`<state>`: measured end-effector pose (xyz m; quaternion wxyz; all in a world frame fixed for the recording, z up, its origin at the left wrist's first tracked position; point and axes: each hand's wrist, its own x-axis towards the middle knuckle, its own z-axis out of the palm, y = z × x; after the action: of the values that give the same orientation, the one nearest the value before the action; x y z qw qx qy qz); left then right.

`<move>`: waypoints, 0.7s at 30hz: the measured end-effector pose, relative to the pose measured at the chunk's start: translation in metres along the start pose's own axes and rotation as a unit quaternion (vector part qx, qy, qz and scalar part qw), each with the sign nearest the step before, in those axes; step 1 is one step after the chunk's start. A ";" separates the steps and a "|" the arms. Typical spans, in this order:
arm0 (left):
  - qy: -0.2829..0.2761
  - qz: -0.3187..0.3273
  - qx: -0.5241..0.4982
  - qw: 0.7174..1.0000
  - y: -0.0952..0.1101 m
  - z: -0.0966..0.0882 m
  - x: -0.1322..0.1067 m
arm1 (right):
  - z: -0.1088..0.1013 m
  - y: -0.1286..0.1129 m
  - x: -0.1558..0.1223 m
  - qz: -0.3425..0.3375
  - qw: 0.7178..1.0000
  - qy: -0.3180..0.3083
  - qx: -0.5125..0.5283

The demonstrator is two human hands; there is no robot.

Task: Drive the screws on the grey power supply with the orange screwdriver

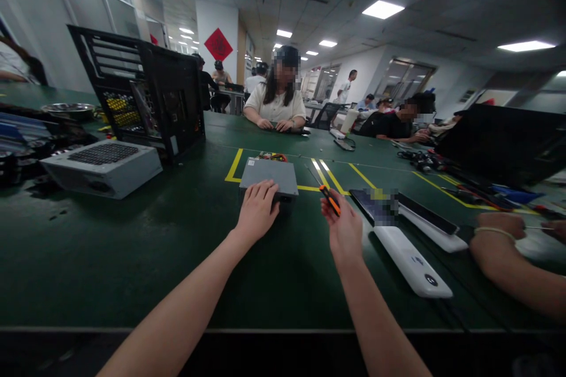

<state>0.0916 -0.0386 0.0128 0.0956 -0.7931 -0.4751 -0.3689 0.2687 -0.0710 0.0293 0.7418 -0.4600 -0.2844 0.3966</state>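
Observation:
My left hand [257,207] rests on the near edge of a grey power supply box [269,177] on the green table [132,247]; its fingers lie curled over the box's top. Coloured cables [273,156] stick out behind the box. My right hand [342,225] is closed round an orange-and-black screwdriver [328,196], whose thin shaft points away toward the yellow tape lines [329,177]. The screwdriver tip is just right of the box, not touching it.
A black computer case [145,94] and a second silver power supply [104,166] stand at the left. A phone [375,205] and white power bank [411,260] lie to the right. A co-worker's arm [515,259] is at the right; other people sit opposite.

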 end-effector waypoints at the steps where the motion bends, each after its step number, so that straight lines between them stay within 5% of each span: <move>1: -0.003 -0.002 0.002 1.000 0.002 -0.004 -0.002 | 0.005 0.002 0.014 0.017 1.000 0.002 0.010; 6: -0.032 0.002 0.017 0.999 0.008 -0.027 -0.020 | 0.035 0.037 0.046 0.072 0.996 -0.048 0.018; 10: -0.038 0.012 0.030 0.999 0.009 -0.050 -0.046 | 0.050 0.061 0.033 0.096 0.988 -0.120 -0.006; 15: -0.003 -0.007 0.015 1.000 0.018 -0.071 -0.097 | 0.055 0.059 0.008 0.095 0.973 -0.202 -0.058; 21: 0.137 -0.246 -0.036 0.959 0.020 -0.075 -0.161 | 0.075 0.060 -0.034 0.075 0.963 -0.233 -0.112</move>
<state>0.0265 -0.1971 -0.0393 0.0376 -0.5968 -0.6241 -0.5028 0.1719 -0.0494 0.0038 0.5670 -0.4550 -0.4562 0.5131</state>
